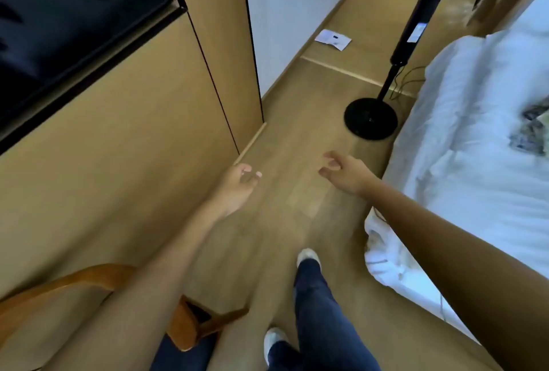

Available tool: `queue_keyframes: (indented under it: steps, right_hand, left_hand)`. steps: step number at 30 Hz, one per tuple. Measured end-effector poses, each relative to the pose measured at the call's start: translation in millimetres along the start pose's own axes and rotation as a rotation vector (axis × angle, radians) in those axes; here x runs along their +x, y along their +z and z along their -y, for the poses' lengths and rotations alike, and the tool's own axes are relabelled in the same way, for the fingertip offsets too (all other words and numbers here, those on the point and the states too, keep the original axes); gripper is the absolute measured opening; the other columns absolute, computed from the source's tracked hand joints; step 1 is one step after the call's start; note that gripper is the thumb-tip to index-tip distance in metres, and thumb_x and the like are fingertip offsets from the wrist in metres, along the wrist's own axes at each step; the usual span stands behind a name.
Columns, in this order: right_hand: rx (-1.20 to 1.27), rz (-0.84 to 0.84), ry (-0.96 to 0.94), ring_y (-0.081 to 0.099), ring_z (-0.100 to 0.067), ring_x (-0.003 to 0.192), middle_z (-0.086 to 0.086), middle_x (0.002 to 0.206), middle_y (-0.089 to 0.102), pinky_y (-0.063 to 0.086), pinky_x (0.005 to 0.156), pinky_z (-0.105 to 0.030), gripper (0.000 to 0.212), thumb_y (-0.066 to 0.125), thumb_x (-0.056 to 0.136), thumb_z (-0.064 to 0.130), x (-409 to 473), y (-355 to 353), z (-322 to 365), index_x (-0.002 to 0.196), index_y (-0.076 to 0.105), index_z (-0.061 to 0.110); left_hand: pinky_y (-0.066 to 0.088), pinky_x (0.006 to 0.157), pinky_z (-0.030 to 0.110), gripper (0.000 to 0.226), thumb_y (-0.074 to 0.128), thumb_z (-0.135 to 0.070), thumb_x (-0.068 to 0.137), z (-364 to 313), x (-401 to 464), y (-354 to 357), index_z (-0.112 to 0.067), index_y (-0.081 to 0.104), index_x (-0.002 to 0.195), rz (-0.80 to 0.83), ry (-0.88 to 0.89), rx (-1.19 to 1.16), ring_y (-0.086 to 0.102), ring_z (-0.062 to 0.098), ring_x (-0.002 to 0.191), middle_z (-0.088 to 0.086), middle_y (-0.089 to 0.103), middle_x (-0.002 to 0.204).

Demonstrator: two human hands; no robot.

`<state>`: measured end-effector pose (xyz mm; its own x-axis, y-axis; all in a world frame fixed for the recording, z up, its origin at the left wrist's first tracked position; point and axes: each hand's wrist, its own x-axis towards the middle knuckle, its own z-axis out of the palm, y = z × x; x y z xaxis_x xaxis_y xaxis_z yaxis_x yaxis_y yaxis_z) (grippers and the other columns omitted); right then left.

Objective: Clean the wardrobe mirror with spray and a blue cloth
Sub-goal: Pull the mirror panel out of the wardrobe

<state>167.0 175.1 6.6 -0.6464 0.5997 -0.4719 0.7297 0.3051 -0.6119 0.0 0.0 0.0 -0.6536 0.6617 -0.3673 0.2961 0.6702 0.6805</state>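
Wooden flooring (297,138) is running between the wardrobe (124,138) at left, its dark mirror (74,23) in the far left corner, and a bed (475,138) at right. Left hand (237,186) and right hand (344,173) are reaching forward, relaxed and empty. Spray and cloth are not showing; fetching them is likely coming next.
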Motion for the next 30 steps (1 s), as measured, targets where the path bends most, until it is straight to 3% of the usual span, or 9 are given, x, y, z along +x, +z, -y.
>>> queue_keyframes:
  steps: [7, 10, 14, 19, 25, 30]
  right_hand:
    - [0.052, 0.021, 0.045, 0.047, -0.029, 0.130, -0.012, 0.145, 0.046, 0.040, 0.103, -0.035, 0.057, 0.052, 0.098, 0.039, 108, -61, 2, 0.148, 0.035, 0.018]
    - [0.071, 0.022, 0.053, 0.047, -0.028, 0.130, -0.011, 0.146, 0.045, 0.040, 0.099, -0.032, 0.056, 0.053, 0.098, 0.036, 154, -100, 6, 0.148, 0.034, 0.017]
    - [0.082, 0.015, 0.061, 0.048, -0.026, 0.129, -0.011, 0.144, 0.047, 0.041, 0.100, -0.034, 0.055, 0.054, 0.098, 0.035, 210, -154, 7, 0.147, 0.035, 0.019]
    - [0.089, -0.023, 0.095, 0.050, -0.027, 0.128, -0.012, 0.143, 0.048, 0.044, 0.104, -0.039, 0.054, 0.052, 0.098, 0.038, 283, -213, 9, 0.146, 0.036, 0.020]
    - [0.117, -0.063, 0.134, 0.048, -0.027, 0.130, -0.012, 0.144, 0.048, 0.040, 0.102, -0.034, 0.054, 0.052, 0.098, 0.037, 397, -274, 19, 0.147, 0.036, 0.019]
    - [0.171, -0.084, 0.170, 0.047, -0.026, 0.130, -0.013, 0.144, 0.047, 0.036, 0.096, -0.027, 0.054, 0.051, 0.099, 0.036, 513, -329, 44, 0.147, 0.036, 0.017]
  left_hand:
    - [0.034, 0.082, 0.019, 0.041, 0.052, -0.034, 0.098, -59, 114, 0, -0.008, 0.056, 0.129, -0.001, 0.004, 0.003, 0.051, 0.018, 0.122, 0.007, 0.054, 0.136]
    - [0.033, 0.087, 0.020, 0.040, 0.050, -0.035, 0.098, -103, 171, 0, -0.009, 0.056, 0.129, -0.006, -0.012, -0.007, 0.049, 0.017, 0.124, 0.006, 0.054, 0.135]
    - [0.039, 0.090, 0.024, 0.040, 0.050, -0.038, 0.098, -159, 247, 5, -0.013, 0.056, 0.128, 0.040, 0.016, -0.024, 0.052, 0.014, 0.117, 0.004, 0.055, 0.133]
    - [0.038, 0.098, 0.026, 0.043, 0.049, -0.038, 0.099, -210, 333, 8, -0.011, 0.054, 0.131, 0.085, 0.059, 0.013, 0.050, 0.017, 0.124, 0.004, 0.055, 0.134]
    - [0.040, 0.104, 0.031, 0.043, 0.049, -0.039, 0.099, -259, 465, 3, -0.011, 0.054, 0.131, 0.150, 0.100, 0.030, 0.051, 0.017, 0.122, 0.005, 0.055, 0.134]
    - [0.040, 0.097, 0.028, 0.041, 0.048, -0.041, 0.098, -310, 603, -27, -0.014, 0.057, 0.129, 0.172, 0.150, 0.070, 0.052, 0.019, 0.123, 0.003, 0.056, 0.133]
